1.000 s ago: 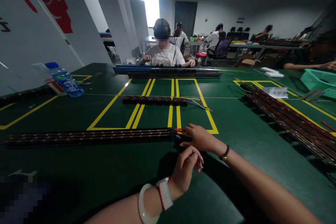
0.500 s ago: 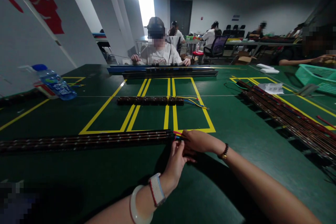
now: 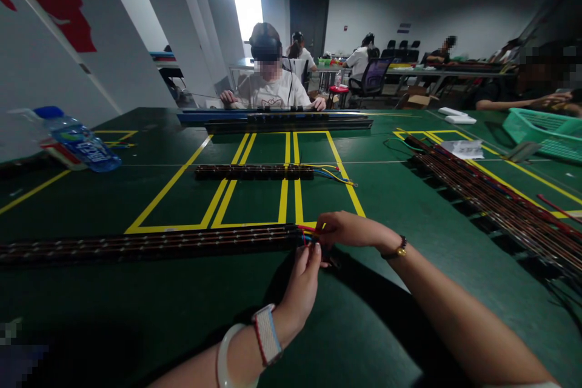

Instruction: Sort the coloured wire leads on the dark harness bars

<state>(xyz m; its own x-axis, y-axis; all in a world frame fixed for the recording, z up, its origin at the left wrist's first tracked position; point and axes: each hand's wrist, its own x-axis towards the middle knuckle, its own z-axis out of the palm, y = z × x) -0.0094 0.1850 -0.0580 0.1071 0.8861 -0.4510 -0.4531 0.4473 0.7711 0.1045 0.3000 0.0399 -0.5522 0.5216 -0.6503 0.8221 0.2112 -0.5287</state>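
A long black strip assembly [image 3: 182, 241] with copper-coloured lines lies across the green table and ends near the middle. Red, yellow and blue wires [image 3: 307, 230] come out of its right end. My left hand [image 3: 305, 273], with a watch and a pale bangle at the wrist, pinches the wires from below, close to that end. Just above and to the right, my right hand [image 3: 343, 230] has its thumb and fingers closed on the wires, a beaded bracelet on its wrist. The wire ends are partly hidden by my fingers.
A shorter strip assembly [image 3: 254, 172] with loose wires lies on yellow tape farther back. Several long strips [image 3: 491, 200] lie at the right, near a green basket [image 3: 545, 130]. A blue-capped bottle [image 3: 82, 142] is at the left. A person [image 3: 275, 85] sits across the table.
My right hand has lifted slightly and its fingers have drawn into a pinch at the wires. My left hand stays at the strip's end. The whole view has shifted a little.
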